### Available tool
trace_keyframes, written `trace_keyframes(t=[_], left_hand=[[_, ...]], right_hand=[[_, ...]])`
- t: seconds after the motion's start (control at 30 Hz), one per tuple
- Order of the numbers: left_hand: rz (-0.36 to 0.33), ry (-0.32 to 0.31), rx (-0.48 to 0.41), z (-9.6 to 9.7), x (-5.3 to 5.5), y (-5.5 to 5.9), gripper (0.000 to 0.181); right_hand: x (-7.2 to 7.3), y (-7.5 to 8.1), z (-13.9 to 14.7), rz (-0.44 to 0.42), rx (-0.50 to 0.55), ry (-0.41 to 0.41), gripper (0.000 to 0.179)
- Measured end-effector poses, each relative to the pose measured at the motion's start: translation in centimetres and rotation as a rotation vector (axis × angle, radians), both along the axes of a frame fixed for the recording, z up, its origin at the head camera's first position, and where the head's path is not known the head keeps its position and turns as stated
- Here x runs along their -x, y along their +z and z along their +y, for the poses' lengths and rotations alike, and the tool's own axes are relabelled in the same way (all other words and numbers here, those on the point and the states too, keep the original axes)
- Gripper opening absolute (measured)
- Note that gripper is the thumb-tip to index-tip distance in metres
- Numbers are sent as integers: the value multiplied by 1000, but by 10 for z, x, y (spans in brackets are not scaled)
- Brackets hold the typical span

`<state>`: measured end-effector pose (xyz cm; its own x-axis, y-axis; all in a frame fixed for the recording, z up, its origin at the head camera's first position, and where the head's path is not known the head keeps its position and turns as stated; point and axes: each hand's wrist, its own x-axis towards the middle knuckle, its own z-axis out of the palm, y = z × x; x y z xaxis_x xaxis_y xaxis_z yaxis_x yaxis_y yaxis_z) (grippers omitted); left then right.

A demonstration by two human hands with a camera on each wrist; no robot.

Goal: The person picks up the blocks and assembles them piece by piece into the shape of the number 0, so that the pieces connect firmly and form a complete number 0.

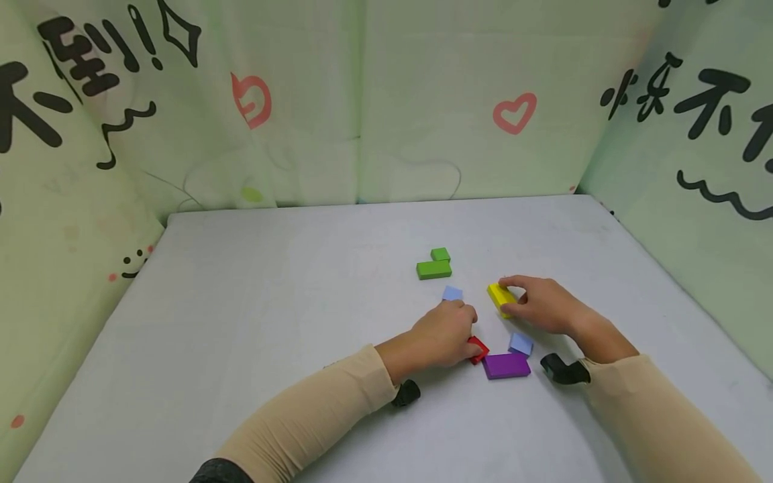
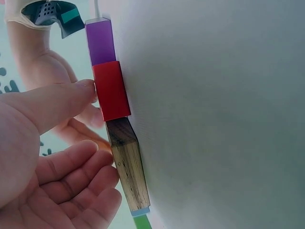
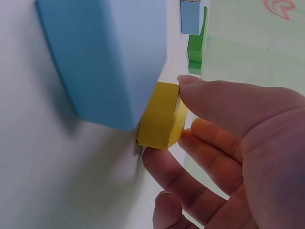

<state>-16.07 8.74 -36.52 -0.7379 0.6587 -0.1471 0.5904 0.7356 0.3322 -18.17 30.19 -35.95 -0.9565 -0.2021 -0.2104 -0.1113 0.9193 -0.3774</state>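
Observation:
My right hand [image 1: 548, 306] pinches a yellow block [image 1: 498, 296] between thumb and fingers, low over the white table. In the right wrist view a large, close light blue block [image 3: 102, 57] overlaps the yellow one. My left hand [image 1: 443, 334] is at the left side of the blocks. Its thumb touches a red block [image 2: 112, 90], and its loosely bent fingers are beside a dark-grained wooden block [image 2: 131, 167], which the hand hides in the head view. A purple block [image 1: 506, 367] lies beside the red one, with a light blue block [image 1: 521, 343] at its right end.
Beyond the left hand lies another light blue block [image 1: 452, 292]. Farther back are a long green block [image 1: 433, 270] and a smaller green block [image 1: 440, 254]. Printed light green curtains [image 1: 392, 121] stand around the white table [image 1: 272, 288].

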Motion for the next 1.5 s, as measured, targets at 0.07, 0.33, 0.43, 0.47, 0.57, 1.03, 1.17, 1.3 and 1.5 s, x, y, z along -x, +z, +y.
trace_keyframes(t=[0.07,0.33,0.43,0.47,0.57,1.03,1.17,1.3,1.5], left_hand=[[1,2,3,0,0,0,41],[4,-3,3,0,-2,-2,41],[12,-7,0,0,-2,-3,41],[14,-8,-1,0,-2,-3,41],[11,-5,-3,0,-2,-3,41],[15,-8,-15,0,0,-4,42],[21,-7,-12,0,0,-4,41],[15,-2,-6,0,-1,-3,41],[13,3,-7,0,-1,-3,42]], right_hand=[[-1,-1,0,-2,4,0,59],[-8,-3,3,-7,27,24,59],[-10,-3,3,-1,31,26,59],[-10,-3,3,2,31,28,59],[-12,-3,3,2,30,28,59],[-19,-1,0,-4,13,23,60],[-20,-1,1,-6,15,24,60],[-21,-2,2,-10,10,27,61],[-22,-3,3,-6,-4,30,61]])
